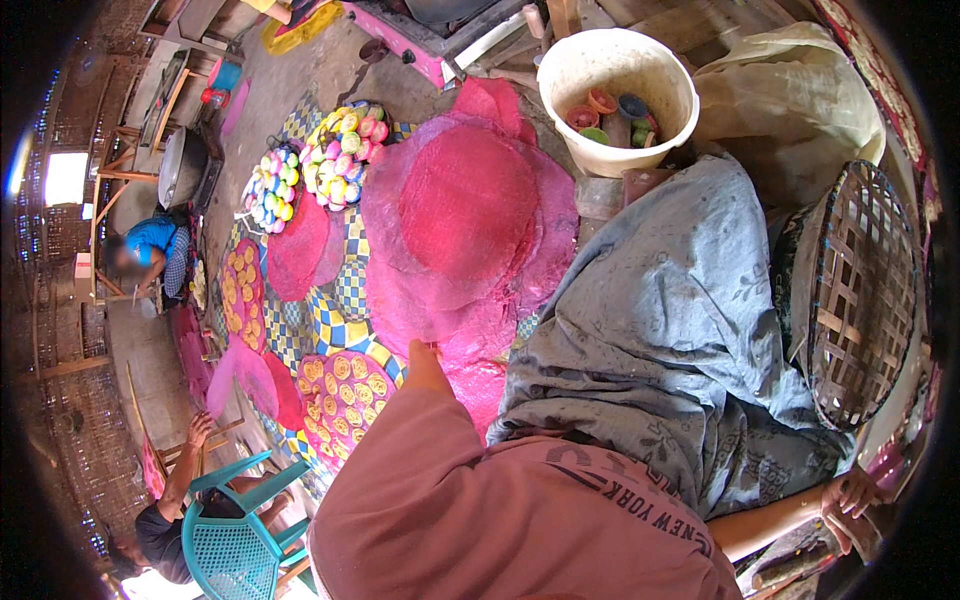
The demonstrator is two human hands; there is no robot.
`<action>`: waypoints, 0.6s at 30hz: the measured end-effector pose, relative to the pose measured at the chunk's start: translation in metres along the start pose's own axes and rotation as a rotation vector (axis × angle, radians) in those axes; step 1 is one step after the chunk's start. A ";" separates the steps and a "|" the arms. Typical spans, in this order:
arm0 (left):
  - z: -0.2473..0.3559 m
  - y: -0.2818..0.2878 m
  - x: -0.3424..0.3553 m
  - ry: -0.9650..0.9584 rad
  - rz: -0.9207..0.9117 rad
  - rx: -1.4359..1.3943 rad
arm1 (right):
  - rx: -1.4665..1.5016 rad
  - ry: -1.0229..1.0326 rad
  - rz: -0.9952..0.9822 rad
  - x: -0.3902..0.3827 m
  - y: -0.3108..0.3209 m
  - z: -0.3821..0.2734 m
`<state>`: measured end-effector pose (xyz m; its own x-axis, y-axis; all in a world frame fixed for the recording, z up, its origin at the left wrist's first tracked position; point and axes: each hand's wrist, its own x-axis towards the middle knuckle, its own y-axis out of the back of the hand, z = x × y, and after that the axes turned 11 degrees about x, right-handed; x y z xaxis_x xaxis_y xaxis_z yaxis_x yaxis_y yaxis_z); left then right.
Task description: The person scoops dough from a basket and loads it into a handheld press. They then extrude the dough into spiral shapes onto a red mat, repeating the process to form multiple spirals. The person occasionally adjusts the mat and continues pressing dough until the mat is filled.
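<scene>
My left hand (425, 366) reaches into the near edge of a broad pile of round pink mesh sheets (465, 215), where its fingers are hidden. A darker red round layer lies on top of the pile. Over at the far right, my right hand (850, 497) is low beside my hip, its fingers bent around a brown, wood-like edge; what it grips is unclear. My legs, under a grey-blue patterned cloth (650, 320), stretch toward the upper right.
A cream bucket (675, 75) holds small coloured cups. Right of my legs leans a woven bamboo basket (865, 295). Left lie yellow coils on pink mesh (345, 400), colourful bundles (345, 150) and a checkered cloth (355, 280). Nearby are a teal chair (235, 550) and two other people (150, 240).
</scene>
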<state>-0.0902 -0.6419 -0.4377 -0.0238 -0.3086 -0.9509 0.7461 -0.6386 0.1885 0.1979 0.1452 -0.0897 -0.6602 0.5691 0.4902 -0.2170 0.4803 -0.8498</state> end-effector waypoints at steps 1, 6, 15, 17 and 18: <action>-0.001 0.001 0.002 0.006 -0.027 -0.056 | -0.001 0.001 -0.002 0.001 0.000 -0.001; 0.000 -0.011 -0.003 -0.149 0.099 -0.032 | -0.007 -0.004 -0.012 0.005 -0.001 -0.007; 0.145 -0.008 -0.134 -0.883 -0.213 0.215 | 0.014 0.030 -0.062 0.003 -0.001 -0.031; 0.164 -0.007 -0.182 -1.014 -0.405 0.194 | 0.024 0.035 -0.070 0.003 0.003 -0.039; 0.176 -0.001 -0.212 -1.042 -0.402 0.285 | 0.027 0.039 -0.074 0.002 0.006 -0.042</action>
<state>-0.2029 -0.6992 -0.1929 -0.8629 -0.3943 -0.3160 0.3858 -0.9180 0.0920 0.2254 0.1774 -0.0854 -0.6129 0.5586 0.5589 -0.2837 0.5045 -0.8154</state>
